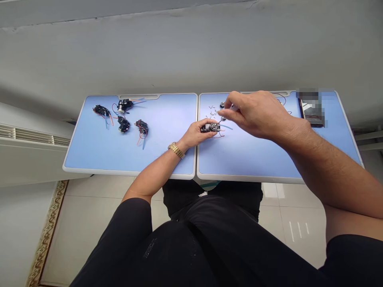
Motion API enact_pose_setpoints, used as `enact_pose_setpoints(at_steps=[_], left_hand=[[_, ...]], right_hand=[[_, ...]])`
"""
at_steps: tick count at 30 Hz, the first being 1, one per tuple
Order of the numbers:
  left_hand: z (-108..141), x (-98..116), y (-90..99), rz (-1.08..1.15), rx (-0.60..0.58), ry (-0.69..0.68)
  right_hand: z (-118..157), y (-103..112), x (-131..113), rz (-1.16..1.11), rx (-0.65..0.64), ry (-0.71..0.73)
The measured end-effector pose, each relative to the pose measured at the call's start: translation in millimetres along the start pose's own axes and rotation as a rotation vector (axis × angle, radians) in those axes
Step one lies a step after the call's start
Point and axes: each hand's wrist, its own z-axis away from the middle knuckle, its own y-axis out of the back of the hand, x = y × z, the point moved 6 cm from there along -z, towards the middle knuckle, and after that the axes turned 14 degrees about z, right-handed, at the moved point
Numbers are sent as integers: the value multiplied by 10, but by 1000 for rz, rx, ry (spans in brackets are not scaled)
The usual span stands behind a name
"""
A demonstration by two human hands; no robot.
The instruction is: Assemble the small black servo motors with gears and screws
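My left hand (196,133) rests at the seam of the blue tabletop, gripping a small black component with a round metal hub (212,127) and a blue wire (226,127). Above it, my right hand (254,113) pinches a thin metal tool (231,107), whose tip is close to the hub. Tiny bits of wire (213,113) lie just beyond the component, beside small round metal parts (222,105). On the left panel lie several black wired assemblies, including one (101,110) at the far left and another (141,127) nearest my left hand.
The tabletop has two blue panels with white rims, the right panel (254,161) under my hands. A dark, partly blurred flat object (312,117) lies at the back right. A white wall heater (30,135) stands to the left, above a tiled floor.
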Motion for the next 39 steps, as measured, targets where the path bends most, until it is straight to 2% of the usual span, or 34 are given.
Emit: enact_pose_setpoints(at_steps=[7, 12, 17, 22, 27, 34, 39], left_hand=[[-1, 0, 9, 0, 8, 14], [0, 9, 7, -11, 4, -1], [-4, 3, 7, -2, 14, 13], [-4, 13, 2, 0, 13, 23], [-3, 10, 9, -7, 19, 25], [-5, 5, 12, -15, 12, 8], [-3, 6, 10, -14, 18, 20]], right_hand=[[18, 26, -44, -66, -16, 91], [-6, 24, -26, 24, -17, 9], [14, 43, -84, -32, -26, 123], [9, 24, -30, 7, -34, 3], [37, 31, -68, -33, -26, 103], [18, 3, -7, 38, -10, 6], [56, 48, -41, -38, -14, 96]])
